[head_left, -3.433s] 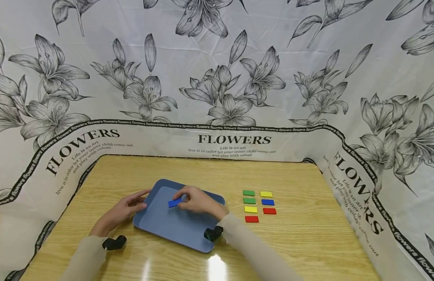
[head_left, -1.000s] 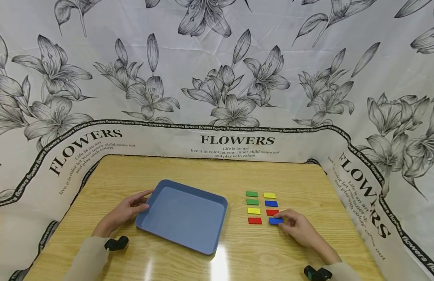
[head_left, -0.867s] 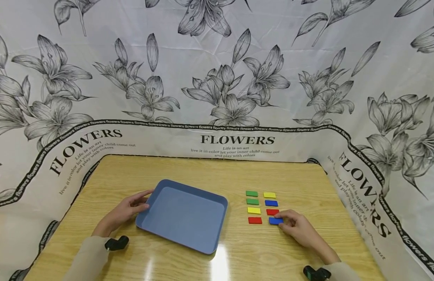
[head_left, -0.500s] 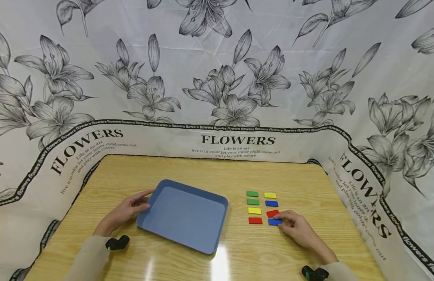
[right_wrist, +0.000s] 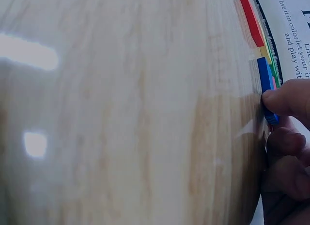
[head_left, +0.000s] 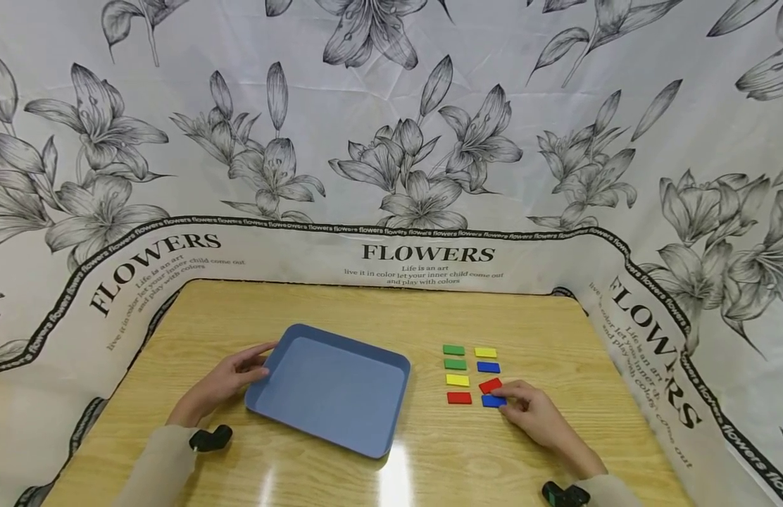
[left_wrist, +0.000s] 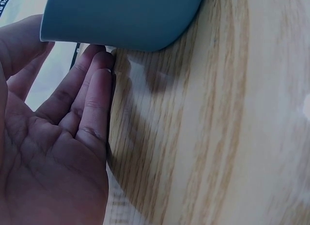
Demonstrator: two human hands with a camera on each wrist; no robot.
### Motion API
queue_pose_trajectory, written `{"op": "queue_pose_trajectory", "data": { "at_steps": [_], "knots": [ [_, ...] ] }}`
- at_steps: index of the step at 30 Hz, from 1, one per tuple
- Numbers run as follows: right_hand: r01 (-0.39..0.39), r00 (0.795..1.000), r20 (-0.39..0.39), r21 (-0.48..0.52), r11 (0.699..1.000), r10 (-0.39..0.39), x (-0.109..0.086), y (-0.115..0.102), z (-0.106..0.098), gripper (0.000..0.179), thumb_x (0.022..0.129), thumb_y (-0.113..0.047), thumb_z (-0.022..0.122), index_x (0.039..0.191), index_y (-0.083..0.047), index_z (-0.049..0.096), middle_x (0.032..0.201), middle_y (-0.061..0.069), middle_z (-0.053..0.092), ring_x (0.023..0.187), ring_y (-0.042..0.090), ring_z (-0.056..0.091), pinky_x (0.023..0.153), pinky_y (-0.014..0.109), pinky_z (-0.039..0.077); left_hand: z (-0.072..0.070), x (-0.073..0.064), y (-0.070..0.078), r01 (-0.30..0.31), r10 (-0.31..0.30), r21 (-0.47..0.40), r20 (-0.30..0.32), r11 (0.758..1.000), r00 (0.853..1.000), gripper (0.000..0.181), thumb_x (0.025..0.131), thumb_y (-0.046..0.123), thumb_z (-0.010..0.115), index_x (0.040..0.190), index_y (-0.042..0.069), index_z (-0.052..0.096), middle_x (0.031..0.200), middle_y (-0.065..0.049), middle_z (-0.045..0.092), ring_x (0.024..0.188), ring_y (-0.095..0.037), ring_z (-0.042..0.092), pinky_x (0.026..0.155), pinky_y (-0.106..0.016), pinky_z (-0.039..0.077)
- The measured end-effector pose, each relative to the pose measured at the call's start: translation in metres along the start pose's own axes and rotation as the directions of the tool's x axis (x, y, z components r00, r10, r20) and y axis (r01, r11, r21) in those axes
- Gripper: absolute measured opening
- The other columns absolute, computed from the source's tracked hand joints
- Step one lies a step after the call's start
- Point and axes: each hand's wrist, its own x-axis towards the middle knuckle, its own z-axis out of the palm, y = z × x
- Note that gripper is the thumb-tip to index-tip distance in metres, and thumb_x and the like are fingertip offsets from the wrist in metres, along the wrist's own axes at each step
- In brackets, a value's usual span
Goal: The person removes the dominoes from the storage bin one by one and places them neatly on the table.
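Observation:
Between thumb and fingertip, my right hand (head_left: 534, 414) pinches a flat blue tile (head_left: 491, 401) at the near end of the right-hand tile column. Just behind that tile, a red tile (head_left: 490, 386) lies askew, close to the fingertips. In the right wrist view the blue tile (right_wrist: 265, 75) stands out beside my thumb, and part of its far side is hidden. My left hand (head_left: 222, 384) holds the left rim of a blue-grey tray (head_left: 334, 394). In the left wrist view my thumb reaches over the tray's rim (left_wrist: 121, 22), with the fingers at its lower edge.
Left column, far to near: two green tiles (head_left: 454, 350), a yellow tile (head_left: 458, 380) and a red tile (head_left: 459, 398). A yellow tile (head_left: 485, 353) and another blue tile (head_left: 489, 367) lie farther back on the right. Printed fabric (head_left: 423, 176) surrounds the wooden table (head_left: 315, 299).
My right hand has carried the blue tile from over the tray to the right column, then shifted it slightly left. The red tile behind has turned askew. My left hand stays at the tray.

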Motion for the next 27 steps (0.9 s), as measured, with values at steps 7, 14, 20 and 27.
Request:
{"op": "queue_pose_trajectory", "data": {
  "at_steps": [7, 14, 20, 27],
  "knots": [
    [-0.007, 1.0, 0.029, -0.017, 1.0, 0.008, 0.0025, 0.0018, 0.0015, 0.03, 0.094, -0.005, 0.071, 0.124, -0.006, 0.074, 0.12, 0.014, 0.065, 0.071, 0.008, 0.048, 0.061, 0.023, 0.043, 0.0002, -0.0013, -0.0015, -0.004, 0.004, 0.016, 0.0, 1.0, 1.0, 0.06, 0.105, 0.024, 0.061, 0.16, 0.015, 0.039, 0.156, -0.025, 0.043, 0.137, -0.042, 0.046, 0.098, -0.037, 0.05],
    [0.019, 0.999, 0.029, -0.049, 0.999, -0.018, 0.0031, -0.0015, 0.0011, 0.031, 0.094, -0.004, 0.071, 0.125, -0.007, 0.074, 0.118, 0.012, 0.065, 0.071, 0.008, 0.047, 0.061, 0.023, 0.042, -0.0005, -0.0018, -0.0022, -0.011, 0.01, 0.014, 0.002, 1.0, 1.0, 0.06, 0.105, 0.025, 0.061, 0.161, 0.015, 0.038, 0.156, -0.026, 0.042, 0.138, -0.044, 0.045, 0.099, -0.038, 0.05],
    [0.06, 0.998, 0.037, -0.06, 0.996, -0.058, 0.0016, -0.006, 0.0002, 0.03, 0.094, 0.0, 0.07, 0.124, -0.006, 0.075, 0.114, 0.011, 0.063, 0.071, 0.006, 0.045, 0.061, 0.023, 0.042, -0.0006, -0.0015, -0.003, -0.021, 0.021, 0.01, -0.003, 1.0, 1.0, 0.06, 0.105, 0.025, 0.062, 0.16, 0.015, 0.04, 0.153, -0.025, 0.045, 0.134, -0.038, 0.049, 0.095, -0.031, 0.052],
    [0.099, 0.994, 0.042, -0.063, 0.993, -0.096, 0.0013, -0.0036, 0.0002, 0.031, 0.093, 0.003, 0.068, 0.122, -0.007, 0.076, 0.113, 0.011, 0.063, 0.072, 0.005, 0.045, 0.061, 0.023, 0.042, -0.0004, -0.0024, -0.0017, -0.011, 0.011, 0.013, 0.001, 1.0, 1.0, 0.061, 0.105, 0.027, 0.061, 0.161, 0.016, 0.038, 0.154, -0.026, 0.044, 0.136, -0.041, 0.047, 0.098, -0.036, 0.051]
  ]
}}
